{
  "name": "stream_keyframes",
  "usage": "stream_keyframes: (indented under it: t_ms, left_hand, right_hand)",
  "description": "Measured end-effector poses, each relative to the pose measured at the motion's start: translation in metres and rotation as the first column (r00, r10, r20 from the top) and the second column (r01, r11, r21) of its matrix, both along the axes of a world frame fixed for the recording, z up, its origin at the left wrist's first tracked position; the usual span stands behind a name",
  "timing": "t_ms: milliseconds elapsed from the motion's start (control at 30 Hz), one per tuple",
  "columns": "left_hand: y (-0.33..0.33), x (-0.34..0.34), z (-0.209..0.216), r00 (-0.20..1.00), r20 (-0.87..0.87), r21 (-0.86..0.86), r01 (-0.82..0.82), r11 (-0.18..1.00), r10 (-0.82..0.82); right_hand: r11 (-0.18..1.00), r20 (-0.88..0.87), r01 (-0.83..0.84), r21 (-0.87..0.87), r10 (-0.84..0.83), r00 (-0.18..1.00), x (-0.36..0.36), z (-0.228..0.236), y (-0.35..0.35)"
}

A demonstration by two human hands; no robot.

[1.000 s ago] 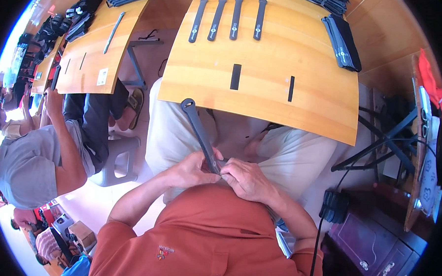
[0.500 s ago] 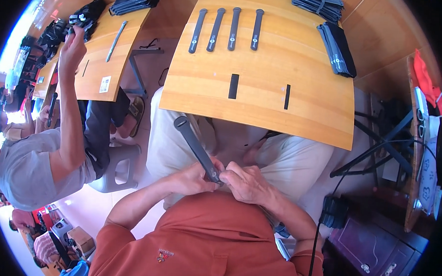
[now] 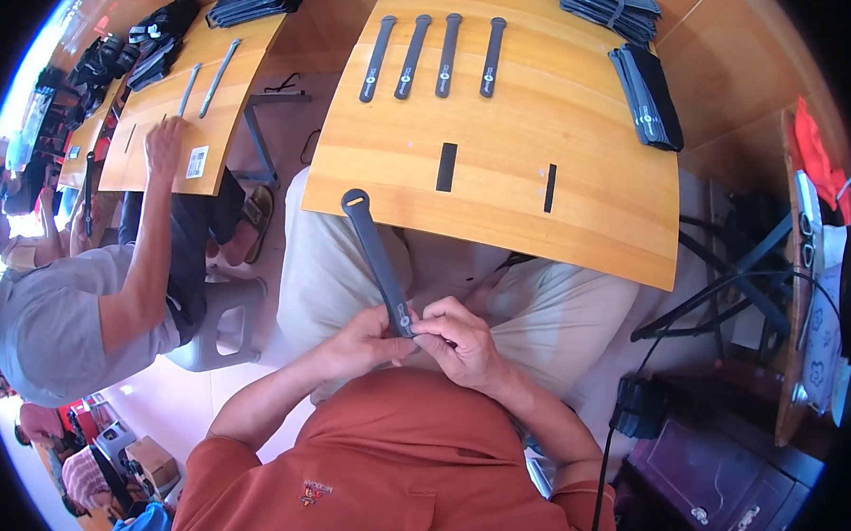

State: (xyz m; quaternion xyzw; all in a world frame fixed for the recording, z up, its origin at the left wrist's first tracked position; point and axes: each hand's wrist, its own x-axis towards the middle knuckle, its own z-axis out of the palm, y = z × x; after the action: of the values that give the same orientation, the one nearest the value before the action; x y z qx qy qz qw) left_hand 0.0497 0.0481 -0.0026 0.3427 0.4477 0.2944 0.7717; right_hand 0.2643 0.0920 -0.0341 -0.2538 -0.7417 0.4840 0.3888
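Observation:
Over my lap I hold a long dark grey strap (image 3: 377, 256) with a rounded far end that has a slot in it. My left hand (image 3: 363, 343) is closed round its near end, next to a round pale mark. The fingers of my right hand (image 3: 460, 339) pinch that same near end from the other side. Between the fingers the strap's tip is partly hidden. Several similar grey straps (image 3: 409, 58) lie side by side on the wooden table (image 3: 373, 173) in front of me.
Two black strips (image 3: 447, 167) mark the table near its front edge. Stacks of dark straps (image 3: 647, 97) lie at its right side. A co-worker (image 3: 72, 317) sits at another table on the left. A black cable (image 3: 611, 463) hangs beside my right arm.
The strap has swung slightly upward and turned, so the slot in its far end now shows. On the left, the co-worker's hand has come down to the table, where a second strap now lies.

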Motion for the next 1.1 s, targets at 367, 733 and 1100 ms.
stream_keyframes:
  t_ms: [367, 733, 1100]
  left_hand:
    - [-0.007, 0.003, 0.017, 0.987, -0.021, -0.061, 0.159, 0.985, -0.160]
    - [0.013, -0.006, 0.045, 0.952, -0.015, 0.042, 0.307, 0.951, -0.307]
    - [-0.011, -0.013, 0.026, 0.972, 0.062, -0.029, 0.230, 0.973, -0.228]
  right_hand:
    - [0.909, -0.170, 0.371, -0.192, -0.403, 0.899, 0.021, 0.043, 0.050]
    - [0.681, -0.357, 0.728, 0.078, -0.663, 0.658, 0.042, 0.119, 0.229]
    - [0.240, -0.253, 0.768, 0.593, -0.850, 0.461, 0.084, 0.130, 0.338]
